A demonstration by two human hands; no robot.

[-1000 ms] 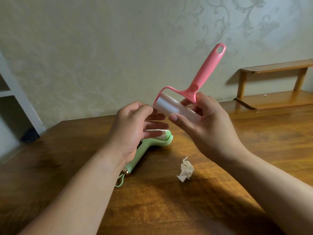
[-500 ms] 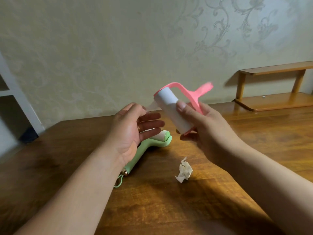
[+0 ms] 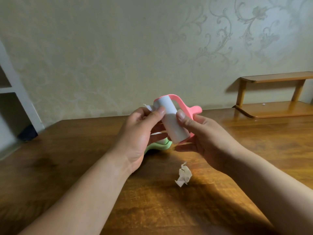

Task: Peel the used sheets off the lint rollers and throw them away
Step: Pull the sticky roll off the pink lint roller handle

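Note:
My right hand (image 3: pixel 201 134) holds the pink lint roller (image 3: pixel 171 122) above the table, thumb on its white roll, the pink handle pointing away to the right. My left hand (image 3: pixel 142 131) pinches a lifted corner of the roll's outer sheet (image 3: pixel 149 107) at the roll's upper left end, thumb against the roll. A green lint roller (image 3: pixel 160 145) lies on the wooden table (image 3: pixel 67 167) under my left hand, mostly hidden. A crumpled used sheet (image 3: pixel 183 175) lies on the table in front of my right wrist.
A low wooden shelf (image 3: pixel 271 109) stands at the table's back right against the patterned wall. A white shelving unit (image 3: pixel 10 92) stands off the left edge.
The pink roller has turned: its handle swung down from upright to point away to the right, and the roll now stands nearly upright. My left hand has come back to the roll and taken the sheet's corner.

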